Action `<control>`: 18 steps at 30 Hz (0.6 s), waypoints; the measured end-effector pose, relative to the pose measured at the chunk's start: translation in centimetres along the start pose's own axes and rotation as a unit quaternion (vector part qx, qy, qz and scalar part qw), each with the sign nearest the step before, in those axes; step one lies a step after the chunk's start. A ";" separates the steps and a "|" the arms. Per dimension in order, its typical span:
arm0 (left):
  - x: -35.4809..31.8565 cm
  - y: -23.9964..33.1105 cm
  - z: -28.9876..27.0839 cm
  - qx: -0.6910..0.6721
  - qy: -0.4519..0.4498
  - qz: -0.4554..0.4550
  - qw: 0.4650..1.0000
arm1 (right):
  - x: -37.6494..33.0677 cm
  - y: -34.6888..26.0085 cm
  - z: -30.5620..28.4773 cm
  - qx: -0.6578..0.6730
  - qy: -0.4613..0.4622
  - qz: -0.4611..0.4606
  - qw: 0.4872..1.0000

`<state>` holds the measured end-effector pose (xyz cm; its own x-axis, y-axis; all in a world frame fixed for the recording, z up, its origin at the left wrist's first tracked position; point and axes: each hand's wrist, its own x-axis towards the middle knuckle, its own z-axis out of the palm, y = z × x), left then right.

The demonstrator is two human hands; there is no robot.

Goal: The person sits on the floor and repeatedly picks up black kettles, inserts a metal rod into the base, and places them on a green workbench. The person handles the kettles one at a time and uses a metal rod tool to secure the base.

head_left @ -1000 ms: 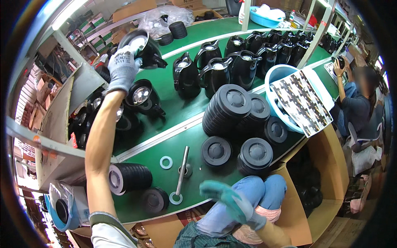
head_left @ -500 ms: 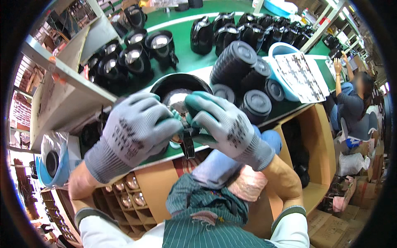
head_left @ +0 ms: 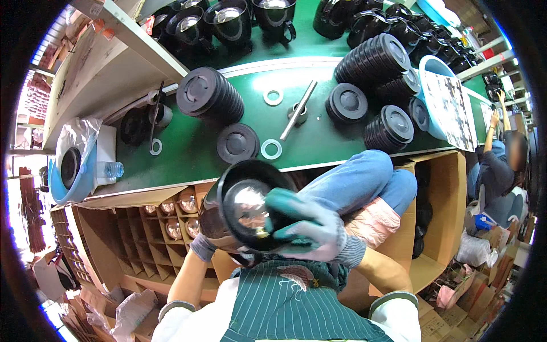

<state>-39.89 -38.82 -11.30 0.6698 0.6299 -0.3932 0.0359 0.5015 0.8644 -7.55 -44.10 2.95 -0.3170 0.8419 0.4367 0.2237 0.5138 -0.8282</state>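
Note:
A black jug body (head_left: 227, 199) is held tilted over my lap, its round mouth turned up toward me. Inside it shows a shiny silver dome (head_left: 250, 206) with a small brassy spot near its lower edge. My left hand (head_left: 204, 248) supports the jug body from the left and beneath; only the glove cuff shows, the fingers are behind the jug. My right hand (head_left: 310, 228), in a grey and green glove, reaches over the right rim. Its bent fingers are close together by the dome, somewhat blurred, and whatever they pinch is too small to make out.
Stacks of black lids (head_left: 211, 94) stand on the green bench (head_left: 182, 142), with pale rings (head_left: 271, 149) and a metal rod (head_left: 299, 109). More black jugs (head_left: 228, 23) line the back. A divided carton (head_left: 142, 239) sits lower left, an open carton (head_left: 444, 199) right. Another person (head_left: 501, 165) sits far right.
The jug body has come off the bench edge down toward my lap and tipped. My left hand went from its mouth to beneath it; my right hand moved down with it.

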 end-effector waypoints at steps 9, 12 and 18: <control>-2.8 -2.2 -2.7 -0.217 0.092 -0.021 0.972 | 7.4 13.7 5.9 -0.169 0.106 0.235 0.951; -3.7 -2.5 -3.0 -0.229 0.102 -0.032 0.968 | 10.0 15.5 10.9 -0.387 -0.042 0.296 0.872; -3.5 -2.0 -2.7 -0.231 0.095 -0.048 0.967 | 9.8 15.3 10.8 -0.424 -0.017 0.289 0.858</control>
<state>-44.31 -40.47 -12.52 0.5303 0.6429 -0.5527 -0.2738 0.7468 0.6061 -17.19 -29.81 -9.24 0.0497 0.9986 0.0166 0.9381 -0.0410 -0.3439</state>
